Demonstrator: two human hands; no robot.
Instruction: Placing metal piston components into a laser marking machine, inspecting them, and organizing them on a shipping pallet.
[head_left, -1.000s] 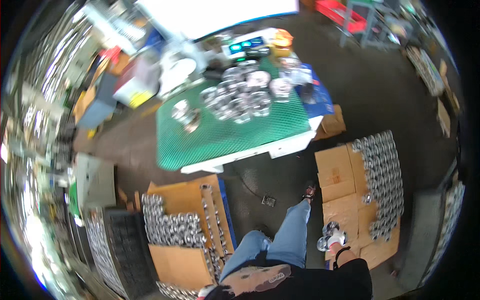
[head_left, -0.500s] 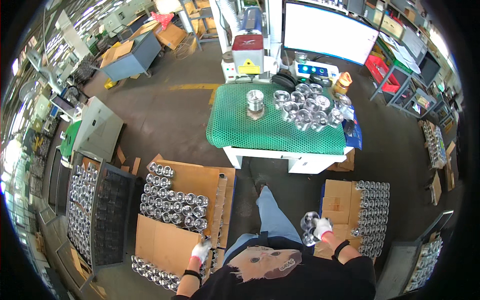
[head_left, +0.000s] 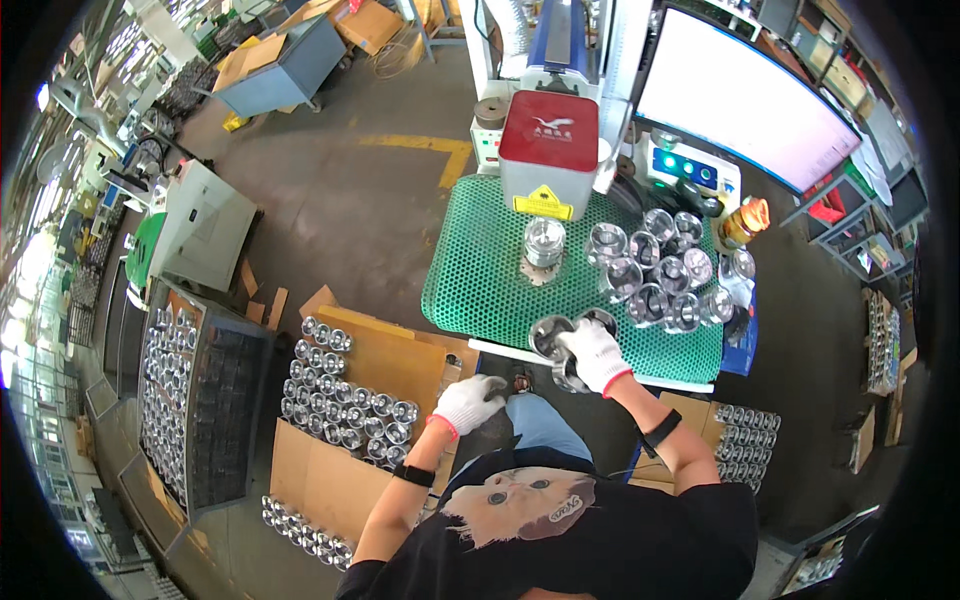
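White-gloved, my right hand (head_left: 592,355) grips a cluster of shiny metal pistons (head_left: 549,337) at the front edge of the green mesh-covered table (head_left: 470,260). At least three show around its fingers; the glove partly hides them. My left hand (head_left: 468,404), also gloved and dark at the fingertips, hovers near the cardboard on the left. Its fingers are loosely extended, and I see nothing held in them. A single piston (head_left: 544,243) stands on a small round base beneath the red-topped machine head (head_left: 550,140). Several more pistons (head_left: 672,270) stand grouped at the table's right.
Rows of pistons (head_left: 340,395) sit on cardboard (head_left: 330,470) at lower left; more rows (head_left: 748,440) lie at lower right. A dark crate (head_left: 225,400) of parts stands far left. Behind the table's pistons are a control box (head_left: 700,170), an orange-capped bottle (head_left: 745,222) and a monitor (head_left: 740,90).
My right hand has carried the pistons from the lower-right stack up to the table's front edge. My left hand has lifted up and right off the cardboard. The table now appears nearer.
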